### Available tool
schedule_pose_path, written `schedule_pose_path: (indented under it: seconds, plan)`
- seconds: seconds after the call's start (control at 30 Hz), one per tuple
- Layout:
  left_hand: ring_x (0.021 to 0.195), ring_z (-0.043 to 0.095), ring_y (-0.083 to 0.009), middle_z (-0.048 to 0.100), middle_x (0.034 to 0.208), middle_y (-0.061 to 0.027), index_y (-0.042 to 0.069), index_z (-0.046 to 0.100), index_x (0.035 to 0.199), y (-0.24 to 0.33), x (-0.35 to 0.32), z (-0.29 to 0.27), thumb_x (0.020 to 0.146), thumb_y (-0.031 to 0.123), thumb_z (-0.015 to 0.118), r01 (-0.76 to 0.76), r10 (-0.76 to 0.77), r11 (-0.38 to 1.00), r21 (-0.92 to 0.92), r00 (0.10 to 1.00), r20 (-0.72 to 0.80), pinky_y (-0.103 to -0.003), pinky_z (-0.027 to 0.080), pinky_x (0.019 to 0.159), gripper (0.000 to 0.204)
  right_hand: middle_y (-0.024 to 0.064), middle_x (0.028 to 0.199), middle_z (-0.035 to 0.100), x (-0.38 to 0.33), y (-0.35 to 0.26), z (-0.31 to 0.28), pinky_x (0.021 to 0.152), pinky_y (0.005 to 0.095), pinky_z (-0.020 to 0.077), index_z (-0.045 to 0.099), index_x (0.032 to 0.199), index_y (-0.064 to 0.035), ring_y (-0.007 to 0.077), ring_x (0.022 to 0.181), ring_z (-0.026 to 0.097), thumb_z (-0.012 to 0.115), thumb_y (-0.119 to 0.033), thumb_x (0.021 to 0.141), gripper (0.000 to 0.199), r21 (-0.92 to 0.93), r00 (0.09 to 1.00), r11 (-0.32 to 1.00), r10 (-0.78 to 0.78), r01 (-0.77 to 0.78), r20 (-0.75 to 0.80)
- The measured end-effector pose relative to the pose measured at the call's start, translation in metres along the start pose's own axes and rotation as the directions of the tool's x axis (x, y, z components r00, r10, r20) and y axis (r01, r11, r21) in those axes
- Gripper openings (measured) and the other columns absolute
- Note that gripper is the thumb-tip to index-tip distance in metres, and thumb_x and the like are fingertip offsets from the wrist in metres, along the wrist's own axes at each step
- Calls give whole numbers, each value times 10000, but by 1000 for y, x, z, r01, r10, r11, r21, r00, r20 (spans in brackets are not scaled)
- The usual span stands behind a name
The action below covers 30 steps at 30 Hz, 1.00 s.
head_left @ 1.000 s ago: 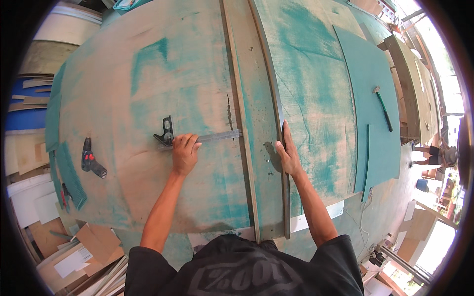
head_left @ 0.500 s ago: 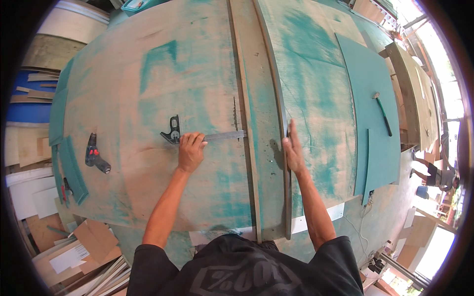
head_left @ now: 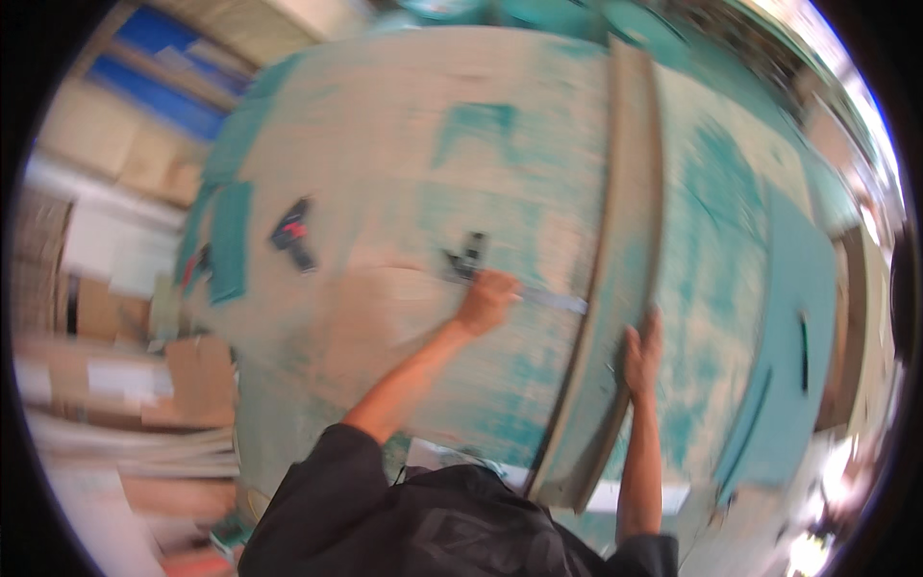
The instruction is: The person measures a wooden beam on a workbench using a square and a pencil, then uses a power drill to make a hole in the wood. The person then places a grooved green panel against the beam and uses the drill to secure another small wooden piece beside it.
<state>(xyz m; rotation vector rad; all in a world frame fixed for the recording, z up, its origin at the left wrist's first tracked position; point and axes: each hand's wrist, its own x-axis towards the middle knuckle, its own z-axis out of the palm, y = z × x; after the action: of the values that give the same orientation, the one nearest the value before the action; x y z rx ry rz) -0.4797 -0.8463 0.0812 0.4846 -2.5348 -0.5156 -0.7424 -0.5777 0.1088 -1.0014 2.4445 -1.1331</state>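
My left hand [head_left: 486, 302] is closed round a combination square [head_left: 469, 258]; its black head sticks out beyond the fingers. The square's steel blade lies flat on the worktable [head_left: 385, 144], its end at the left edge of a long wooden channel [head_left: 627, 173] with raised sides. That channel runs from the table's near edge to its far side. Against its right side rests my right hand [head_left: 643, 358], fingers stretched out and holding nothing. The picture is smeared by motion, so fine contact is hard to see.
A cordless drill [head_left: 293, 236] lies on the table's left part, near teal strips [head_left: 229, 240]. To the right, a hammer [head_left: 805, 351] lies on a teal panel [head_left: 784, 317]. Cardboard [head_left: 202, 380] and stacked boards stand at the lower left, beyond the table edge.
The whole view has swung, so the table and everything on it appear shifted right and tilted. Both hands keep their places, on the square and against the channel.
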Motion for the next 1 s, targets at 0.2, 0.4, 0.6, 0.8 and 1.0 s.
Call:
schedule_pose_path:
  seconds: [0.2,0.4,0.6,0.8,1.0]
  plan:
    - [1196,578,-324,646,1202,-115,48,675,1117,11,-15,2,922,180,677,17,-20,999,48,998,58,-479,439,1055,236,260,1608,396,-25,11,-7,1215,453,304,329,1595,24,402,1501,373,554,-266,1077,635,-26,999,999,30,-31,-30]
    - [1195,589,-288,652,1185,-84,73,702,1136,34,-106,-13,906,180,698,110,-110,991,80,994,-1,-487,418,1065,253,240,1550,456,-63,24,-7,1168,452,354,369,1573,9,398,1425,451,565,-284,1079,608,69,997,996,55,-51,-52]
    - [1189,596,-273,642,1183,-64,112,715,1145,39,-173,-84,884,167,723,329,-309,917,228,944,-119,-489,392,1071,267,246,1510,473,-71,26,-13,1149,452,374,408,1533,47,407,1385,472,591,-172,1034,575,-20,995,997,72,-73,-74]
    - [1206,578,-308,624,1164,-89,84,718,1109,-18,-249,-175,751,-42,673,576,-518,756,311,817,-252,-497,426,1023,383,243,1520,459,-69,29,-13,1151,454,370,410,1518,69,412,1386,467,612,-139,1006,588,-59,993,995,81,-86,-84]
    - [1357,479,-393,513,1423,-176,73,551,1382,-87,-272,-227,899,80,714,841,-636,276,465,522,-568,-544,377,1123,510,235,1543,437,-70,40,-5,1146,470,376,399,1524,69,410,1412,443,617,-145,1011,597,-70,991,990,116,-120,-64]
